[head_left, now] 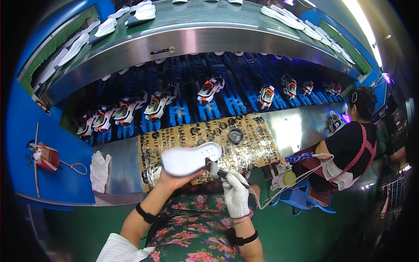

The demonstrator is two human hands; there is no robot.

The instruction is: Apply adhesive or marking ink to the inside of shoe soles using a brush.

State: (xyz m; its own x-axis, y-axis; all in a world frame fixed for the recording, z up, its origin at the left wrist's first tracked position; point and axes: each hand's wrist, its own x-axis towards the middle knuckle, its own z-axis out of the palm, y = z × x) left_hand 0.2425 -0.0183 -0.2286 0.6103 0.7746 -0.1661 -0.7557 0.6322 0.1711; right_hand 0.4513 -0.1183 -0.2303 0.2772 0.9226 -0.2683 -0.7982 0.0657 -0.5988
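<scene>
White sole (187, 158) is held in the L grip (175, 180), bare palm & fingers cupped under it, over the near part of the printed desk cover (257, 150). R grip (236, 192), gloved, is closed round the handle of a brush (213, 167), whose bristles seem to meet the sole's near rim, to the R of the L grip. Main risk, prob.: sole tipping if the brush pushes hard at that end, since support looks mostly nearer the other. If bristles are wet (can't tell), an overloaded stroke could run past the rim onto the bare L fingers. Dark round pot (235, 136) stands beyond the R grip; a rushed reach could knock it or drip on the cover. White glove (100, 172) lies well L of the L grip.
</scene>
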